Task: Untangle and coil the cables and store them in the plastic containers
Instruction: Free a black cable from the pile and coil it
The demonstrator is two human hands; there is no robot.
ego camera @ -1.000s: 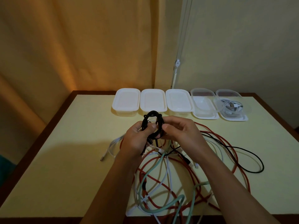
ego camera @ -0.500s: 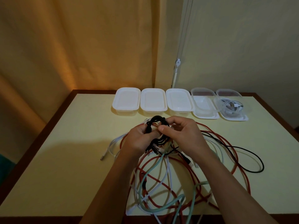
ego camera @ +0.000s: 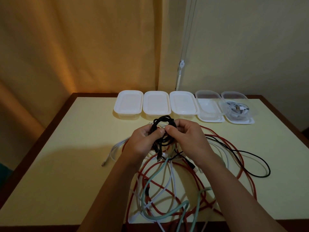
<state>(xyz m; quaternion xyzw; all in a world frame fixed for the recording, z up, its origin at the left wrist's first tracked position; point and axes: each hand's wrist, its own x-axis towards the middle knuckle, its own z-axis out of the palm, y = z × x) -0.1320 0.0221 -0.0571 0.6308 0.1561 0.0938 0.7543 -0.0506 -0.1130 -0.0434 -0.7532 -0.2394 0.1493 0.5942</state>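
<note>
Both hands hold a small coil of black cable above the table. My left hand grips its left side, and my right hand pinches its right side with thumb and fingers. The coil's plug end dangles below. Under my hands lies a tangle of red cable, mint-green cable, white cable and a loose black cable. Along the far edge stand three lidded white containers, an open clear container and a clear container holding a white cable.
The yellow table has a dark brown rim. A curtain hangs behind on the left, and a blind cord with a wand hangs behind the containers. Some tangled cables run over the table's near edge.
The black coil has tilted and sunk slightly between my hands. My right thumb and fingers have shifted along it toward my left thumb.
</note>
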